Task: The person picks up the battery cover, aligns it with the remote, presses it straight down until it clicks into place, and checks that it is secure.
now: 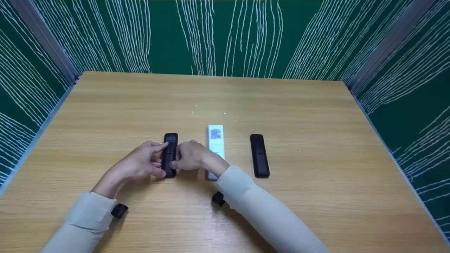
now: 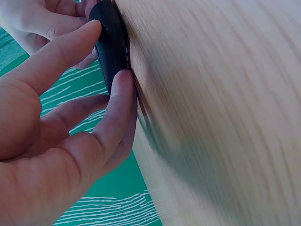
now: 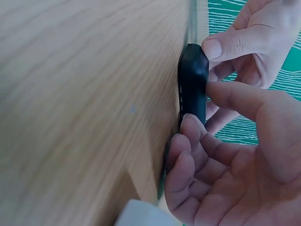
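A black remote control lies lengthwise on the wooden table, with a hand on each side of it. From its left, my left hand grips the long edge; the left wrist view shows the thumb on top of the remote control and fingertips low along its side. On the opposite edge, my right hand pinches it, thumb pressing the upper face and fingers curled at the side of the remote control. Part of the remote's face is hidden under the fingers.
A slim white object with a printed square code lies under the right forearm, partly covered. Further right is a second black remote control. Small pale crumbs dot the wooden table near its middle. Green, white-streaked panels surround it.
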Demonstrator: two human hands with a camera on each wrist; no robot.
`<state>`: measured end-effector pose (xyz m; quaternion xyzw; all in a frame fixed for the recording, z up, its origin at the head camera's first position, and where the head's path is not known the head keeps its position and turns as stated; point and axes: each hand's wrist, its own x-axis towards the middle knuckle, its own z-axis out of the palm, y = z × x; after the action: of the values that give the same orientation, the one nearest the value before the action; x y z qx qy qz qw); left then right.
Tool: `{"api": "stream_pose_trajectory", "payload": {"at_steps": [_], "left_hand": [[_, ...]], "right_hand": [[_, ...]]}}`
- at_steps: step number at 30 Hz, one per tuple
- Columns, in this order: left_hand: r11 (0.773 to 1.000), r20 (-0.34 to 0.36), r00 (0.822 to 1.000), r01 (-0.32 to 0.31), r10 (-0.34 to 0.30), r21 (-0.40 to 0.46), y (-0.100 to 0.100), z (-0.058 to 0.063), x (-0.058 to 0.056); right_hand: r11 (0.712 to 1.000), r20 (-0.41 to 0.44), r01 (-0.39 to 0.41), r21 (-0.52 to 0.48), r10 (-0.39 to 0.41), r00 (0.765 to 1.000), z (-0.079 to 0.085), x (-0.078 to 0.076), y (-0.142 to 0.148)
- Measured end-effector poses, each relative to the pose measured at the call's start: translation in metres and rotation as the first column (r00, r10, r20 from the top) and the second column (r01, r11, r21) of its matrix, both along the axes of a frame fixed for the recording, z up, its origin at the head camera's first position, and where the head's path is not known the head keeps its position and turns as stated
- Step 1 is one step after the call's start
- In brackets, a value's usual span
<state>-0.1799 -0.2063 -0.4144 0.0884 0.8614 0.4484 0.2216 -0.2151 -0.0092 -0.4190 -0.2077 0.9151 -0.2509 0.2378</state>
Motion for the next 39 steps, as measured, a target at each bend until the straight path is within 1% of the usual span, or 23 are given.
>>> {"api": "stream_pose_trajectory", "payload": {"at_steps": [9,17,23,31,35,39], "left_hand": [[1.000,0.001,1.000,-0.003,0.003,0.001,0.001,0.000,0.000],[1.000,0.008,1.000,-0.002,0.002,0.016,0.000,-0.002,-0.002],[1.000,-0.004,1.000,0.014,-0.014,-0.003,0.001,-0.001,-0.002],[1.000,-0.010,1.000,0.017,-0.017,0.011,0.002,-0.001,-0.002],[1.000,-0.012,1.000,0.022,-0.022,0.012,0.003,-0.001,-0.002],[1.000,-0.016,1.000,0.021,-0.021,0.006,0.002,0.000,-0.001]], "right_hand": [[1.000,-0.001,0.006,-0.005,-0.006,1.000,-0.001,-0.001,0.001],[1.000,-0.009,-0.011,-0.011,0.011,1.000,-0.003,-0.007,0.000],[1.000,-0.016,0.018,-0.013,-0.018,1.000,-0.006,-0.011,0.000],[0.999,-0.024,0.044,-0.012,-0.044,0.999,-0.005,-0.013,0.002],[0.999,-0.055,0.035,-0.014,-0.036,0.998,-0.003,-0.013,0.008],[0.998,-0.086,0.026,-0.053,-0.031,0.996,0.007,-0.015,0.028]]}}
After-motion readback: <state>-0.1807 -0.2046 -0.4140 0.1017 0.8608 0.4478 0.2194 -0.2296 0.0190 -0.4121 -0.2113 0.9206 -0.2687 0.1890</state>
